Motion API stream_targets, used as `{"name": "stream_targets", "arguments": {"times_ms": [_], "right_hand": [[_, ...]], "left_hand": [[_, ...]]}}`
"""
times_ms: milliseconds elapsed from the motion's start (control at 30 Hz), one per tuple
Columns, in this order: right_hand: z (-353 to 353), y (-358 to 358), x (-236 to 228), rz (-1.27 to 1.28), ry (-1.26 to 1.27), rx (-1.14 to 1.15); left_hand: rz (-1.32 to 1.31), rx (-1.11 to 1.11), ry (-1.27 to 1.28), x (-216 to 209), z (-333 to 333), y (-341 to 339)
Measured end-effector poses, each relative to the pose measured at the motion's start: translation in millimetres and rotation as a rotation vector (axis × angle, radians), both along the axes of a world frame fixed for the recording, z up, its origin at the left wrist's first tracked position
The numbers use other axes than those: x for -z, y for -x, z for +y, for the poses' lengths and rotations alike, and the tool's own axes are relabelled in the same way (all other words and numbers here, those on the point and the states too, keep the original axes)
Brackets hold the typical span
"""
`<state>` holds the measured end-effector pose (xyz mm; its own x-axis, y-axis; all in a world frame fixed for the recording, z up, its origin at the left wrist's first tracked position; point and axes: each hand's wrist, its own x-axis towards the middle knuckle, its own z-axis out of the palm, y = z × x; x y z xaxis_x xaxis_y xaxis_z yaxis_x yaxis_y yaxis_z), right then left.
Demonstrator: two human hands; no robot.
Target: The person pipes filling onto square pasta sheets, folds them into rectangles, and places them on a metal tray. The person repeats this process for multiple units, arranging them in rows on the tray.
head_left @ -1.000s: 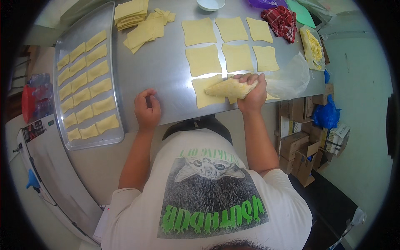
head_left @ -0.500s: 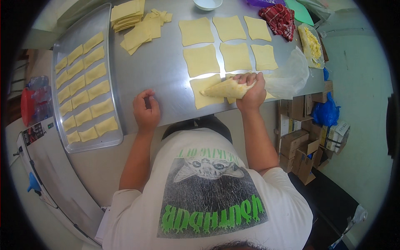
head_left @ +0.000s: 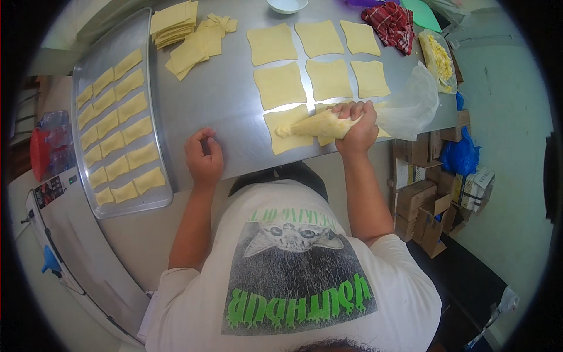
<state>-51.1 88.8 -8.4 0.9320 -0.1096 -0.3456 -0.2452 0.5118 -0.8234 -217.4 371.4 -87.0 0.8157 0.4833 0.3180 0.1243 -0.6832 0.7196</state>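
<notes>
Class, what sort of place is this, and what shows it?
Probably a bakery or pastry kitchen: a metal table with dough squares, a filled piping bag, and a tray of dough pieces.

Head-worn wide fisheye, facing steeply down, close above shirt (head_left: 302, 287), metal table (head_left: 214, 117) farther off

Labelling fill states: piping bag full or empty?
Part full: the piping bag bulges with pale filling ahead of the right hand; behind, it lies slack.

The right hand (head_left: 358, 130) is closed in a grip; the left hand (head_left: 204, 159), well apart, is loosely curled.
</notes>
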Motion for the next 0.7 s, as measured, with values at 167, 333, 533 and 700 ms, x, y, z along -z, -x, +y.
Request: {"name": "stream_targets", "arguments": {"times_ms": [167,333,533,700], "right_hand": [[-3.1,-0.9,0.8,-0.002,0.016,0.019],[-3.9,-3.0,-2.9,-0.006,0.036,0.028],[-5.8,-3.7,-0.9,-0.008,0.034,0.043],[-5.3,-4.6,-8.3,0.003,0.046,0.033]], "left_hand": [[0.004,-0.015,-0.001,-3.4,-1.6,-1.8],[-0.008,-0.028,0.049,-1.5,-3.0,-2.5],[-0.009,-0.043,0.066,-1.3,-3.9,-3.0],[-0.013,-0.041,0.056,-3.6,-4.1,-5.0]]}}
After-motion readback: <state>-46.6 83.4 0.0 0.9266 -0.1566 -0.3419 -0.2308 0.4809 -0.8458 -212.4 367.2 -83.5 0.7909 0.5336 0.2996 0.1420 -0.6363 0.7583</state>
